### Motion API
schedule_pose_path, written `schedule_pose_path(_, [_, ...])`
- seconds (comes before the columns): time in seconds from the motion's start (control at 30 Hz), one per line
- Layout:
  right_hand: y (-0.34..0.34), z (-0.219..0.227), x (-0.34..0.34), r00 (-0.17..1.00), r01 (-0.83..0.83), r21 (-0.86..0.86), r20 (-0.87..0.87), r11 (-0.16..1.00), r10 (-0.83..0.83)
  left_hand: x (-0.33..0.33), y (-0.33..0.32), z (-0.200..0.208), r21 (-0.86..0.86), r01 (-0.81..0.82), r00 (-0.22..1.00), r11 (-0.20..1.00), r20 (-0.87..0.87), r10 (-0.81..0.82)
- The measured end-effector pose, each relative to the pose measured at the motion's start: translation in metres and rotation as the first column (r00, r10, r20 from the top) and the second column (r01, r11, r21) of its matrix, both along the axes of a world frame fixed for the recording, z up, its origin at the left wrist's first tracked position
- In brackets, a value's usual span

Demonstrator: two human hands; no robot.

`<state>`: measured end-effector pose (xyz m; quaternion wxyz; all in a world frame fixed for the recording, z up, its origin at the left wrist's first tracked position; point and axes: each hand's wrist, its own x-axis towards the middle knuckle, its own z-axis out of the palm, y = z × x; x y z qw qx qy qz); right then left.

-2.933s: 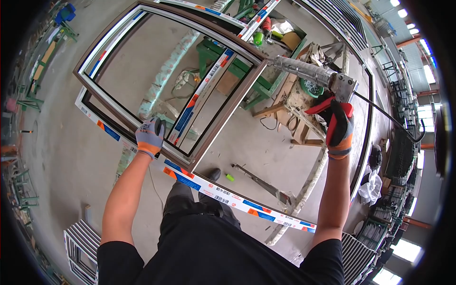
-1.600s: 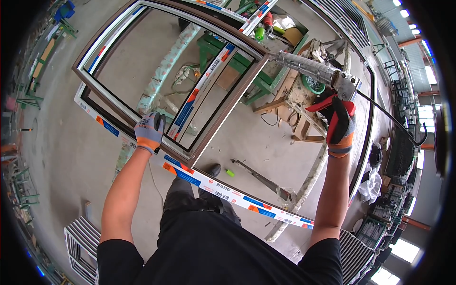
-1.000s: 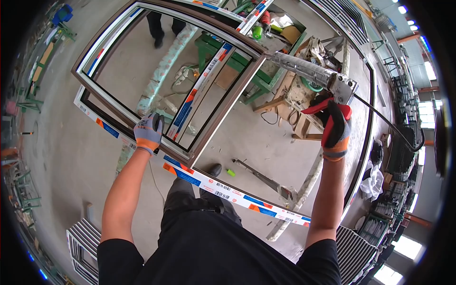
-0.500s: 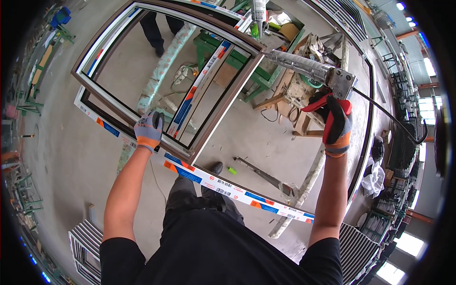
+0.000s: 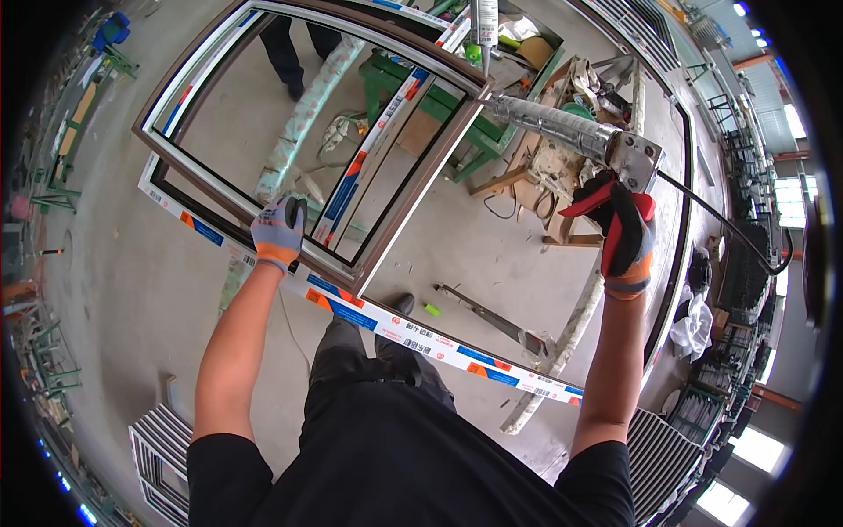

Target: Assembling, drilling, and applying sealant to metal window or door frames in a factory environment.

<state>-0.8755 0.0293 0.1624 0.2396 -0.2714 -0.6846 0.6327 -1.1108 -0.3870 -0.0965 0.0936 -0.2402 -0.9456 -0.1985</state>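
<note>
My right hand (image 5: 623,237), in a grey, black and orange work glove, is wrapped round the red handle of a caulking gun (image 5: 562,129). Its silver barrel points left, with its front end at the far right corner of a brown window sash (image 5: 413,198); a hooked black rod sticks out behind. My left hand (image 5: 279,230), gloved alike, grips the sash's near edge, thumb over the inner side. Beneath the sash is a larger frame (image 5: 430,341) covered in white, blue and orange protective film. A second sealant tube (image 5: 484,25) points its nozzle at the same corner; whatever holds it is out of view.
Wrapped support bars (image 5: 309,119) run under the frames. A green stand (image 5: 479,140) and a cluttered wooden stand (image 5: 562,167) are beyond. Another person's legs (image 5: 285,57) show through the sash. A metal bar (image 5: 492,321) and a bright green piece (image 5: 432,309) lie on the floor.
The second sealant tube has shifted slightly right and its nozzle has come closer to the sash corner. The view has moved a little; both my hands keep their holds.
</note>
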Motion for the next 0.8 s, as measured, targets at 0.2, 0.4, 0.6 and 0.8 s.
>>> schedule_pose_path(0.2, [-0.011,0.0,0.017,0.999,-0.04,-0.007,0.007,0.999,0.04,0.001,0.0,-0.001,-0.015,-0.01,1.0,1.0,-0.009,0.01])
schedule_pose_path(0.4, [-0.033,0.006,0.032,0.999,0.015,-0.028,0.038,0.999,-0.014,0.001,-0.004,-0.002,-0.01,-0.01,1.0,1.0,0.024,0.011])
schedule_pose_path(0.6, [-0.069,0.012,0.042,0.999,0.017,-0.016,0.045,1.0,-0.016,0.0,-0.004,0.007,0.038,0.013,1.0,0.999,0.005,-0.013])
schedule_pose_path(0.8, [-0.103,0.003,0.058,0.998,-0.001,-0.035,0.061,0.999,0.003,-0.008,-0.016,0.003,0.055,0.024,0.999,0.998,0.022,-0.026])
